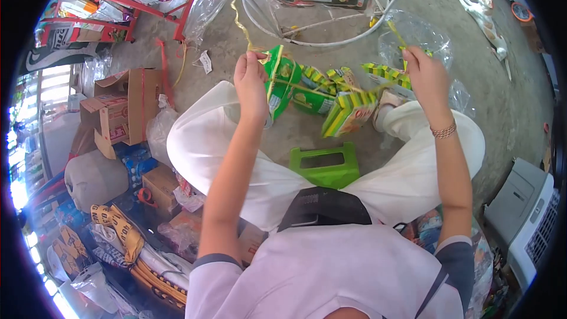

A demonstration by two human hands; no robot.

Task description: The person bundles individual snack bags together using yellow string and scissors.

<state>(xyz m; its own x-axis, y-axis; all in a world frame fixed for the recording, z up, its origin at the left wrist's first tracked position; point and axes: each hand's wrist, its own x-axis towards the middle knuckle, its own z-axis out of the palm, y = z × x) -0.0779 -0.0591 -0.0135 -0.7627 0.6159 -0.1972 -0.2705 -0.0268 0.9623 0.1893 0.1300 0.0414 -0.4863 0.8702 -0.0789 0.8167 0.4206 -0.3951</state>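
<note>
My left hand (250,80) is closed on a yellow string (238,19), whose loose end runs upward past my fingers. Just beside it hangs a bright green snack packet (286,75). Off to the right, my raised right hand (426,77) pinches another stretch of the yellow string, with a short end sticking up. Between my hands the string runs across several green packets and yellow-green striped snack packs (349,112), bunched together above the floor. Whether the string is knotted around them I cannot make out.
Between my knees stands a green plastic stool (325,180). A white round metal frame (331,43) is ahead. Cardboard boxes (127,109) and a jerrycan (97,180) crowd the left. A cat (489,20) lies at upper right; a grey appliance (522,207) stands at right.
</note>
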